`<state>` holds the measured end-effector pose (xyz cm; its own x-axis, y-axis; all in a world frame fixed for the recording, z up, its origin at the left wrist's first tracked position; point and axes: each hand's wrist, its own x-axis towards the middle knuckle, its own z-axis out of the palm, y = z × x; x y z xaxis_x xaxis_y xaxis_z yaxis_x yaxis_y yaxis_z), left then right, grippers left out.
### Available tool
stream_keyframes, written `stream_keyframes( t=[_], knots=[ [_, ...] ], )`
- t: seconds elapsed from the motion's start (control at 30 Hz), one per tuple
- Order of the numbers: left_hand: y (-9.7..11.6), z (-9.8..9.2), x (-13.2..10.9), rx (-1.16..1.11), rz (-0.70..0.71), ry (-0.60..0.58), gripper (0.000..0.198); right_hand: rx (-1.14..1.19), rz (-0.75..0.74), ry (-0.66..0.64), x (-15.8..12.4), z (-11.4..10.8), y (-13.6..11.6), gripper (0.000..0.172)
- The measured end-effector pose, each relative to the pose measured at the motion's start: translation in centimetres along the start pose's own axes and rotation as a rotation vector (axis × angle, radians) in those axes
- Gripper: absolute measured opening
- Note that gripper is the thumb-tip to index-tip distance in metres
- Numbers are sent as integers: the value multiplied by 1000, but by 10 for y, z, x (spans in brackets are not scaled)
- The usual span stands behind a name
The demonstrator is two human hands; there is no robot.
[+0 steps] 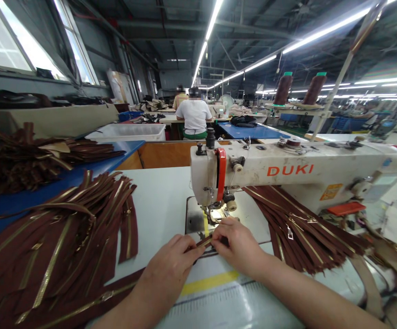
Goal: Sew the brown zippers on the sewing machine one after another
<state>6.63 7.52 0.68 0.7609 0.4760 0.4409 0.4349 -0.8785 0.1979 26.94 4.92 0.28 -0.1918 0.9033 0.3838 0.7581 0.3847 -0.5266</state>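
Observation:
A brown zipper with metal teeth runs from the lower left, passing by my left hand, up toward the sewing machine's needle area. My left hand pinches it between thumb and fingers just in front of the metal needle plate. My right hand is closed on the zipper's end, close to the presser foot, its fingertips curled and partly hiding the tape. The white sewing machine stands over the plate with its lamp lit. The needle tip is too small to make out.
Loose brown zippers are heaped at the left, and another bundle lies under the machine arm at the right. More strips rest on a blue surface. Two thread cones stand behind. People sit farther ahead.

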Motion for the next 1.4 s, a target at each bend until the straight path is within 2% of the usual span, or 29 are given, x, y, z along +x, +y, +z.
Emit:
stream_keyframes(
  t=[0.27,0.5,0.63,0.73,0.8,0.9,0.97,1.13,1.27,1.4],
  knots=[
    [-1,4,-4,168,33,-125,36,-55,9,-22,1,-1,-3,10],
    [-3,8,-3,231,51,-112,39,-89,12,-25,1,-2,-5,10],
    [6,-3,5,129,-51,-194,39,-112,6,-33,0,-3,-6,10],
    [15,-17,17,-22,-152,-285,32,-117,-31,-51,3,-5,-5,10],
    [20,-24,24,-85,-168,-332,28,-106,-73,-73,6,-7,-3,9],
    [22,-25,28,-150,-151,-349,25,-100,-134,-126,12,-10,2,10],
    [22,-20,27,-177,-151,-315,25,-100,-157,-156,16,-11,3,10],
    [27,-10,17,-21,-82,-238,26,-95,-136,-167,17,-12,2,9],
    [27,-6,11,185,57,-215,30,-114,-92,-138,14,-10,-3,10],
    [19,-3,8,241,177,-204,34,-128,-55,-114,12,-7,-5,10]
  ],
)
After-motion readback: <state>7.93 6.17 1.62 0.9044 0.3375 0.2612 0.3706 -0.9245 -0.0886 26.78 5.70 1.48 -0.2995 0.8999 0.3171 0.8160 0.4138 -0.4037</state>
